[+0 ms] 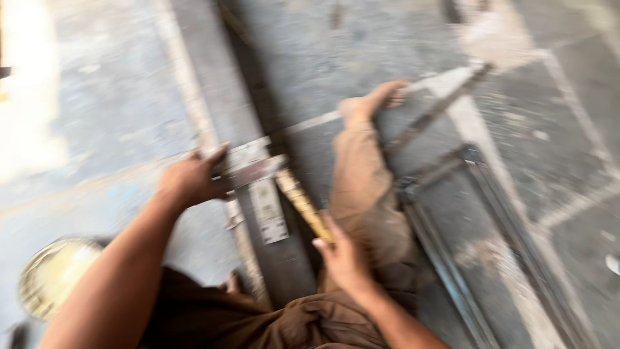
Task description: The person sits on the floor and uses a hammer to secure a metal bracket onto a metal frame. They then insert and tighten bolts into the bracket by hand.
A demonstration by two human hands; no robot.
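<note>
Nearest to us, at the bottom edge, we see our brown cloth trousers (258, 320) bunched at the lap, one leg stretched out along the floor with the bare foot (374, 103) at its far end. At the near left a round, pale metal bowl (55, 274) sits on the grey concrete floor (110, 110), blurred by motion.

Our right hand (345, 258) lies near the middle, just right of a long dark steel bar (258, 168) that runs from near us to the far left. Its fingers curl around the near end of a yellow folding rule (303, 203) — thumb on top, the grip closed but light. The rule slants up and left toward a flat grey metal square (255, 171) that lies across the bar.

Further out, our left hand (190, 181) rests on the left end of that square, fingers bent over its edge and pressing it against the bar; how tightly they close we cannot tell through the blur.

To the right of the leg lies a frame of thin dark steel bars (452, 174) — one bar running near to far, others crossing it. Beyond, pale dusty streaks mark the floor.
</note>
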